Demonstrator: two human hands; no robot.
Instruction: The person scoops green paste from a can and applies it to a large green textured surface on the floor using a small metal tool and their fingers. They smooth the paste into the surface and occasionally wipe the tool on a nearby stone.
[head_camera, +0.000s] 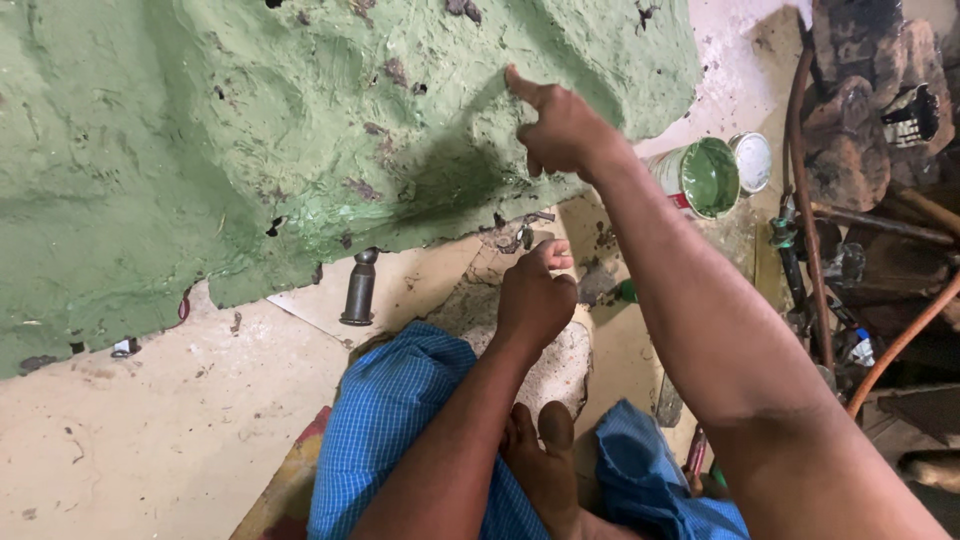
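Observation:
A big lumpy form coated in green paint (250, 130) fills the upper left. My right hand (560, 125) reaches up to it, index finger stretched out and touching its green surface, the other fingers curled with nothing visible in them. My left hand (535, 295) hangs lower, just under the form's bottom edge, fingers bunched together near a small dark metal piece (522, 238); I cannot tell whether it pinches anything. An open can of green paint (705, 178) lies tilted right of my right forearm, its round lid (753, 160) beside it.
A dark metal peg (359, 288) stands under the form's edge on the pale stained floor (150, 420). My knees in blue checked cloth (400, 420) and a bare foot (545, 450) are at the bottom. Rusty pipes, a hose and dark clutter (860, 200) crowd the right side.

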